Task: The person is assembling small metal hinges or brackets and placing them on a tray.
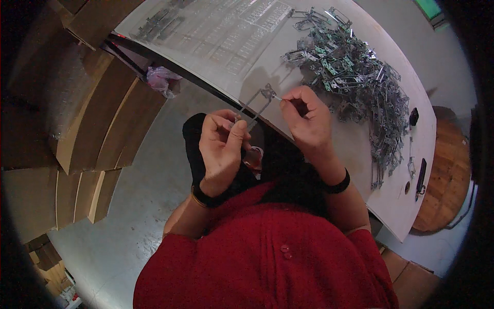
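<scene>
Between my hands is a thin grey frame-shaped part (267, 93), held above the table's near edge. My left hand (222, 144) pinches the near end of its two long legs between thumb and fingers. At the far end, my right hand (307, 119) pinches a small pale piece (277, 97) that touches or lies right beside the part's crosspiece. What that piece is, I cannot make out. Beyond my right hand, a large heap of similar metal parts (355, 77) lies tangled on the white table (288, 77).
A clear plastic sheet or tray (231, 36) with rows of shapes lies at the table's far left. Cardboard boxes (103, 108) stack along the left, by a pink plastic bag (162, 80). A round wooden stool (445, 175) stands right of the table. Small black items (422, 175) lie near the right edge.
</scene>
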The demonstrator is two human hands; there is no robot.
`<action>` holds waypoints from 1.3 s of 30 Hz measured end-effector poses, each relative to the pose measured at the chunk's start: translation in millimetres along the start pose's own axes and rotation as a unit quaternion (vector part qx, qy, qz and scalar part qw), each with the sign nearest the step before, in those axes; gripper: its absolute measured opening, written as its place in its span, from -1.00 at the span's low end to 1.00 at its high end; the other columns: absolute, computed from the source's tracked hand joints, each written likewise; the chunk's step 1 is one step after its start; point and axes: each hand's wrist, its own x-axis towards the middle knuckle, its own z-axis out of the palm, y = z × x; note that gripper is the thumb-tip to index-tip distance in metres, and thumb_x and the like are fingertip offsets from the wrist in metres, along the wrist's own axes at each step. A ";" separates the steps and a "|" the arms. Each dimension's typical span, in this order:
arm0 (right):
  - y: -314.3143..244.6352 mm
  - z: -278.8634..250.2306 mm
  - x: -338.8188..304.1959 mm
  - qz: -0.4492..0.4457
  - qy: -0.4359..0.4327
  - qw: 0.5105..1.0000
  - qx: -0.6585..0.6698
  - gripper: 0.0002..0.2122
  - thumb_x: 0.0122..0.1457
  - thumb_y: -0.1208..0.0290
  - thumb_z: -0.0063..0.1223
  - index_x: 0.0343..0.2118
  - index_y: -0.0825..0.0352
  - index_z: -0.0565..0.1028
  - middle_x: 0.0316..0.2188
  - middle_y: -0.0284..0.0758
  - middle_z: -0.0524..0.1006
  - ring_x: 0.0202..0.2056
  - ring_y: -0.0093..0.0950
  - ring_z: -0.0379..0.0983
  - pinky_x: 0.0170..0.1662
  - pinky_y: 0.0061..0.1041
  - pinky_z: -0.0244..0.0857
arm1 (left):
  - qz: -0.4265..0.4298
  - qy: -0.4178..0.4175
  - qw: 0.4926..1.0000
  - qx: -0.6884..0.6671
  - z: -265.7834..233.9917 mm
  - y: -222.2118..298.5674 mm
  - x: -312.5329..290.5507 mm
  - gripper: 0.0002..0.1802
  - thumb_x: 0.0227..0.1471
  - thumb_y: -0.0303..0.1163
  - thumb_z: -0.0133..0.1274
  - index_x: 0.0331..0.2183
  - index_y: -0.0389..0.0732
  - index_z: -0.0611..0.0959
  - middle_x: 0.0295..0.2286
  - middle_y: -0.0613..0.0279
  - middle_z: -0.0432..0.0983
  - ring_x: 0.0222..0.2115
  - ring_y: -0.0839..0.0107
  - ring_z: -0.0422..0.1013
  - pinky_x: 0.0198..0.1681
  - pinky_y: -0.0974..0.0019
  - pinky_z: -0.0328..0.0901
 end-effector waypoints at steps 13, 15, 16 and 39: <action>-1.9 0.5 -3.2 0.011 -0.002 0.999 0.041 -0.96 0.23 0.56 0.14 -0.28 0.34 0.52 -0.52 -0.54 0.42 -0.47 -0.76 0.29 -0.42 -0.65 0.20 | 0.047 -0.014 0.998 0.032 3.9 -2.5 -6.4 -0.82 0.26 -0.59 0.06 -0.26 -0.21 0.37 -0.11 0.08 0.38 -0.42 0.52 0.47 -0.45 0.44 0.44; -2.2 2.0 -3.5 0.005 0.000 0.999 0.038 -0.96 0.23 0.56 0.14 -0.28 0.34 0.53 -0.52 -0.55 0.42 -0.47 -0.76 0.28 -0.42 -0.65 0.20 | 0.045 -0.013 0.998 0.038 2.1 -2.9 -6.9 -0.82 0.26 -0.59 0.06 -0.26 -0.21 0.37 -0.11 0.09 0.38 -0.42 0.52 0.47 -0.45 0.43 0.44; -2.7 3.2 -5.1 -0.002 -0.003 1.000 0.030 -0.96 0.24 0.57 0.13 -0.28 0.34 0.53 -0.52 -0.55 0.42 -0.47 -0.76 0.28 -0.42 -0.65 0.19 | 0.045 -0.012 0.998 0.041 1.6 -3.3 -6.9 -0.82 0.26 -0.59 0.06 -0.26 -0.21 0.37 -0.11 0.09 0.39 -0.43 0.52 0.47 -0.45 0.43 0.44; -8.9 -7.9 -8.7 -0.032 -0.024 0.998 -0.044 -0.97 0.22 0.58 0.12 -0.30 0.35 0.52 -0.49 -0.41 0.46 -0.46 -0.64 0.35 -0.37 -0.57 0.26 | 0.046 0.011 0.998 0.039 1.1 -3.7 -6.9 -0.80 0.25 -0.56 0.10 -0.25 -0.19 0.37 -0.12 0.10 0.39 -0.45 0.50 0.46 -0.47 0.41 0.43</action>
